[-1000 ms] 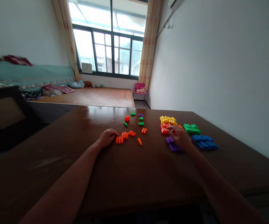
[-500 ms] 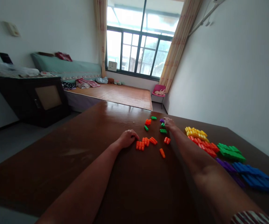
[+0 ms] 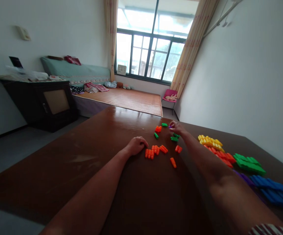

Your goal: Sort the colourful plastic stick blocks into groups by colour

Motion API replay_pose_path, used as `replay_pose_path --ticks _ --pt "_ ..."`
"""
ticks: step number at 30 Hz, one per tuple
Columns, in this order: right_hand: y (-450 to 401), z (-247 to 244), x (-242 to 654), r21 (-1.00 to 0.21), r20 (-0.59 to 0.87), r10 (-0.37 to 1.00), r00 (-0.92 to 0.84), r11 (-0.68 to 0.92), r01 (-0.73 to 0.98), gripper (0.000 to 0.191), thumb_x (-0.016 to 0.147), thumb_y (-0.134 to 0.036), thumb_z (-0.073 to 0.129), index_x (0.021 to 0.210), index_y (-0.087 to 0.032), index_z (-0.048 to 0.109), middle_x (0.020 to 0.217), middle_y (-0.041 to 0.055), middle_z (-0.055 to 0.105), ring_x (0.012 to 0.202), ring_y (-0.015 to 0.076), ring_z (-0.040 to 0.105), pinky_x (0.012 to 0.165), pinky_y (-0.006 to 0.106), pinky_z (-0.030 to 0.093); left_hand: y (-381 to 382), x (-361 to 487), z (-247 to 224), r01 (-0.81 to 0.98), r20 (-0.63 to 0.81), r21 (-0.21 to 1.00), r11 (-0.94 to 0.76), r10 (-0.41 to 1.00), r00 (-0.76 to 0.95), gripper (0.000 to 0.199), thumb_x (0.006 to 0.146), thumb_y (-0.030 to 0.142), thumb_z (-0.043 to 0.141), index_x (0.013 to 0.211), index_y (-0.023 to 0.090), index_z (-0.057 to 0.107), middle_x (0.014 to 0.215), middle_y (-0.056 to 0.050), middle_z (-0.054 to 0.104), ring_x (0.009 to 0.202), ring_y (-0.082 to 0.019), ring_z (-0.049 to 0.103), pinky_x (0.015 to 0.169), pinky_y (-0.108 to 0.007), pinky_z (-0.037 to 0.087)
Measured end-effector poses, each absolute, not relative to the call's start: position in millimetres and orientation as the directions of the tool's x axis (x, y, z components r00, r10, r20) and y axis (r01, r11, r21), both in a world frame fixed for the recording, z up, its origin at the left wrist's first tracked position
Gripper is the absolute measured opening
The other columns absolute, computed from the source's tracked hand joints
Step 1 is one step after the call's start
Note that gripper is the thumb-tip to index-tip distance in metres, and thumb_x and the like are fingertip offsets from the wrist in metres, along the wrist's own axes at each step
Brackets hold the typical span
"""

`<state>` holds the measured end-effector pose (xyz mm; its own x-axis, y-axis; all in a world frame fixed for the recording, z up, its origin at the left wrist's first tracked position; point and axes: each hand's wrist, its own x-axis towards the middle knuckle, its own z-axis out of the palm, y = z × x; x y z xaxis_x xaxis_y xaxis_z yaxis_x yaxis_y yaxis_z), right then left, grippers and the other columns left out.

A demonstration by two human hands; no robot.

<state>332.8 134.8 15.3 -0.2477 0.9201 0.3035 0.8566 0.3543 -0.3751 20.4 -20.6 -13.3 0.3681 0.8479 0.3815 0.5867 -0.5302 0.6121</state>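
Note:
My right hand (image 3: pixel 176 126) reaches toward the far side of the brown table (image 3: pixel 136 195). Its fingers pinch a small purple plastic piece (image 3: pixel 170 127), mostly covered by the fingertips. Just below that hand lie green pieces (image 3: pixel 174 139). My left hand (image 3: pixel 137 145) rests on the tabletop with fingers curled together; whether anything is inside them is hidden. Beside its fingertips sits a row of joined orange pieces (image 3: pixel 149 154). More orange pieces (image 3: pixel 163 149), a single orange piece (image 3: pixel 173 162) and an orange-red pair (image 3: pixel 178 149) lie to the right.
Beyond my hands are an orange cluster (image 3: pixel 158 129), a small green piece (image 3: pixel 156 135) and another green one (image 3: pixel 164 124). Along the right stand rows of yellow (image 3: pixel 210 142), red (image 3: pixel 226 158), green (image 3: pixel 249 163), purple (image 3: pixel 246 179) and blue pieces (image 3: pixel 275 191).
My right fingers have closed around the purple piece, covering most of it. The left hand stays beside the orange row. The whole view has shifted slightly.

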Motion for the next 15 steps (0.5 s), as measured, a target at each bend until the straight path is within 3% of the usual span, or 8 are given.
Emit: replay_pose_path --ticks 5,7,10,15 --pt "59.5 48.6 337.5 -0.827 0.198 0.920 -0.339 0.343 0.446 0.042 0.073 -0.035 0.071 0.108 -0.019 0.055 0.091 0.0042 0.070 0.083 0.0170 0.066 0.069 0.030 0.054 -17.8 19.3 -12.8 0.591 0.367 0.606 -0.532 0.846 0.386 0.033 0.071 0.006 0.048 0.078 0.021 0.077 0.086 -0.001 0.072 0.081 -0.015 0.065 0.080 -0.025 0.051" --pt "16.5 59.8 344.5 -0.867 0.222 0.899 -0.378 0.359 0.346 0.051 0.071 -0.036 0.073 0.115 -0.020 0.054 0.096 0.0040 0.069 0.087 0.0173 0.066 0.076 0.033 0.055 -17.4 18.6 -12.0 0.597 0.364 0.596 -0.537 0.843 0.395 0.032 0.072 0.008 0.048 0.079 0.021 0.077 0.087 -0.002 0.072 0.081 -0.015 0.065 0.081 -0.025 0.051" --pt "-46.4 68.2 372.5 -0.870 0.233 0.913 -0.334 0.349 0.347 0.047 0.071 -0.037 0.073 0.113 -0.020 0.058 0.101 0.0060 0.070 0.094 0.0189 0.066 0.082 0.035 0.054 -16.8 17.5 -10.8 0.610 0.362 0.564 -0.556 0.831 0.423 0.030 0.075 0.011 0.049 0.080 0.021 0.077 0.088 -0.002 0.072 0.084 -0.016 0.065 0.082 -0.026 0.050" --pt "-126.6 54.1 470.1 -0.885 0.306 0.937 0.166 0.215 0.412 0.047 0.069 -0.047 0.073 0.105 -0.020 0.059 0.103 0.0100 0.071 0.093 0.0231 0.068 0.075 0.036 0.056 -13.9 16.2 -10.0 0.619 0.366 0.506 -0.601 0.799 0.477 0.029 0.079 0.019 0.047 0.084 0.021 0.076 0.093 -0.003 0.071 0.087 -0.018 0.065 0.084 -0.029 0.050"
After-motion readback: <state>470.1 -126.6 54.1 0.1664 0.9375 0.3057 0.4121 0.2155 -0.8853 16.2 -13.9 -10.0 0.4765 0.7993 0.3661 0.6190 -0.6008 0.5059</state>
